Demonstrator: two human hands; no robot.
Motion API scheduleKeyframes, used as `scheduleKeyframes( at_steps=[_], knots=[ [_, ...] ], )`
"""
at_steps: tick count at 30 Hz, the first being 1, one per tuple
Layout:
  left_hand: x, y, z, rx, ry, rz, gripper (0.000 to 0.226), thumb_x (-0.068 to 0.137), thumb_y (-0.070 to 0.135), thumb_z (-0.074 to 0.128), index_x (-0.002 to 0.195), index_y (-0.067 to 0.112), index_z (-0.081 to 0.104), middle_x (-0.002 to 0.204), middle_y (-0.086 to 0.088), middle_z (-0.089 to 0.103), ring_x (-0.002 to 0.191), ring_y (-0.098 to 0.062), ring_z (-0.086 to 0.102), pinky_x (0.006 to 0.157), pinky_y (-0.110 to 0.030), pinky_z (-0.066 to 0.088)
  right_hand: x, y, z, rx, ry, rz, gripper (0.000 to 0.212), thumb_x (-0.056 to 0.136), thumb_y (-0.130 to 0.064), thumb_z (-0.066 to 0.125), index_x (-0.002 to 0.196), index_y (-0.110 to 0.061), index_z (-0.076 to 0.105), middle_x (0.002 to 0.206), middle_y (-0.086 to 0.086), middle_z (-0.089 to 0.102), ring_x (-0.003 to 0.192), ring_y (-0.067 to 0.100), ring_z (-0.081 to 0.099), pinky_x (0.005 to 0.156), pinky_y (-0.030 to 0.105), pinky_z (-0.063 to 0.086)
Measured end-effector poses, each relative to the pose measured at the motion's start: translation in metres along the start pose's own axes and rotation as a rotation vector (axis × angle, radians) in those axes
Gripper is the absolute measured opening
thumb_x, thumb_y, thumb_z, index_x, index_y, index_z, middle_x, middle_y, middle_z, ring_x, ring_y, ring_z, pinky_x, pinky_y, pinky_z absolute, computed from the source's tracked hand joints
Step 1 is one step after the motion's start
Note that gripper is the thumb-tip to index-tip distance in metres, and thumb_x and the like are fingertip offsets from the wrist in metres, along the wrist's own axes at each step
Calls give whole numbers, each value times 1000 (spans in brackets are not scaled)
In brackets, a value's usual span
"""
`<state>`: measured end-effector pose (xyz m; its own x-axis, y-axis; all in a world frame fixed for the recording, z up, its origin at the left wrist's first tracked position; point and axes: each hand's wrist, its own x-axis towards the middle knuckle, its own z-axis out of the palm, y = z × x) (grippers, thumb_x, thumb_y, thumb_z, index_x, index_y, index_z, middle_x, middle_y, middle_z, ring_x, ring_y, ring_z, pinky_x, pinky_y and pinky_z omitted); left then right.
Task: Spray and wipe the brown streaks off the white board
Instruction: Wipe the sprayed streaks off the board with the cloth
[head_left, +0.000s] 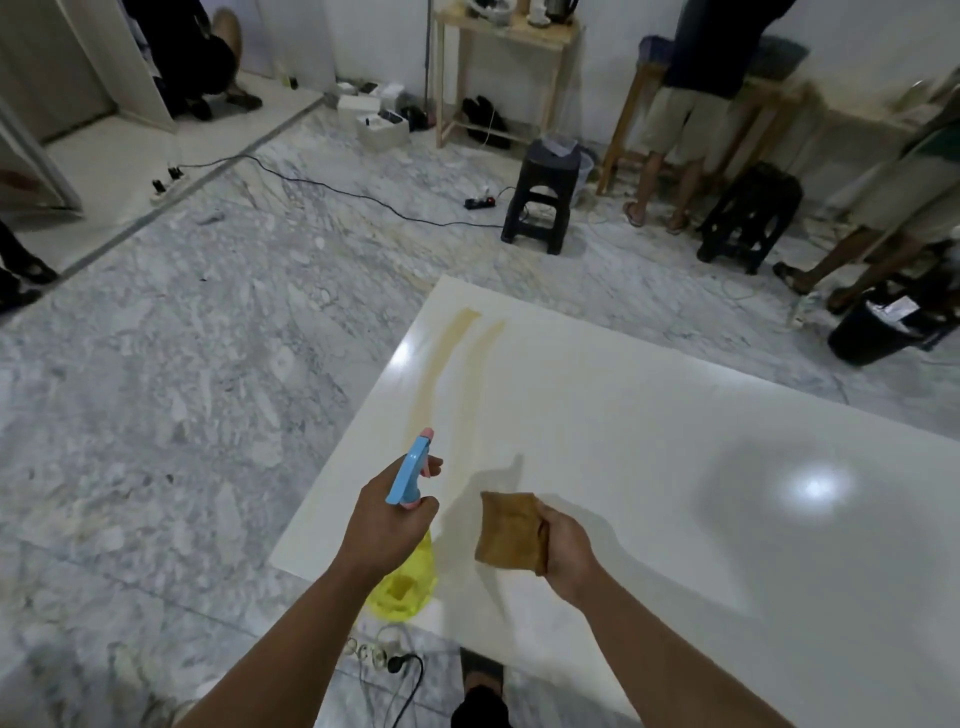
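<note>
A large white board (649, 441) lies flat on the marble floor in front of me. Two brown streaks (441, 358) run along its left side, from the far corner toward me. My left hand (387, 519) grips a spray bottle (410, 473) with a blue and pink head and a yellow body, held above the board's near left edge with the nozzle aimed at the streaks. To its right, my right hand (566, 545) holds a folded brown cloth (511, 532) just above the board.
A power strip and plug (389, 660) lie on the floor by my foot at the board's near edge. Two dark stools (545, 202) stand beyond the board, with cables across the floor. People stand at wooden tables at the back right. A black bucket (872, 332) sits right of the board.
</note>
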<state>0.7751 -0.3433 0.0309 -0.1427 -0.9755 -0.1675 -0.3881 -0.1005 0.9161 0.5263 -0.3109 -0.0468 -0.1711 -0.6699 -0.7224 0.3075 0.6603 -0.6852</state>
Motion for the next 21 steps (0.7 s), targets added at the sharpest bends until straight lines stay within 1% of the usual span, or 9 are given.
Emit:
scheduleKeyframes(
  at_steps=[4,6,9,11,13,16,18,20,21],
  knots=[
    [52,12,12,-7,48,-6,84,84,-4,63,133,63,51,117,24,71,99,-5,66,80,-30,55,84,-110,1,41,51,-149,37,105,-27,48,115,-2,74,116,17,76,109,33,72,102,48,54],
    [84,14,22,-21,55,-14,89,84,-5,62,132,69,48,118,23,70,102,-7,65,82,-26,52,135,-171,4,-54,128,-239,36,101,-32,54,108,-5,76,111,16,76,97,30,74,88,41,57],
    [129,15,37,-18,41,-39,84,83,0,61,133,67,51,119,27,69,107,-7,66,82,-21,52,212,-253,10,-284,223,-338,26,88,-32,57,80,-11,71,84,15,69,75,28,64,61,35,43],
    [150,15,42,-23,31,-40,69,79,10,60,124,63,57,121,28,69,103,-12,67,82,-28,54,239,-296,22,-439,251,-439,29,88,-32,55,64,-17,60,69,14,57,62,27,55,55,31,39],
    [173,9,47,-2,33,-37,56,76,16,58,115,55,59,125,30,69,100,-16,68,84,-39,56,278,-320,28,-624,267,-562,37,102,-26,45,69,-17,59,67,9,54,59,27,52,52,26,40],
    [198,-1,51,37,39,-26,51,77,17,59,110,56,58,128,32,67,98,-19,70,82,-44,58,332,-308,33,-886,213,-638,45,107,-35,36,108,-7,70,92,14,69,83,30,64,72,37,50],
    [203,-4,51,54,51,-31,53,78,17,59,110,59,57,125,31,68,94,-21,70,80,-44,58,357,-276,34,-1072,84,-611,47,106,-41,35,124,-14,68,120,15,69,115,34,62,96,45,50],
    [208,-9,53,54,75,-45,55,78,18,60,113,61,57,121,25,71,80,-23,67,77,-45,57,372,-233,43,-1210,36,-628,45,107,-29,37,140,-9,59,153,15,51,148,35,37,121,52,28],
    [209,-12,52,64,81,-49,59,78,17,60,114,64,57,118,23,72,76,-24,66,75,-44,57,366,-214,47,-1224,40,-685,46,106,-26,37,145,-9,55,160,12,42,153,33,28,126,52,16]
  ],
)
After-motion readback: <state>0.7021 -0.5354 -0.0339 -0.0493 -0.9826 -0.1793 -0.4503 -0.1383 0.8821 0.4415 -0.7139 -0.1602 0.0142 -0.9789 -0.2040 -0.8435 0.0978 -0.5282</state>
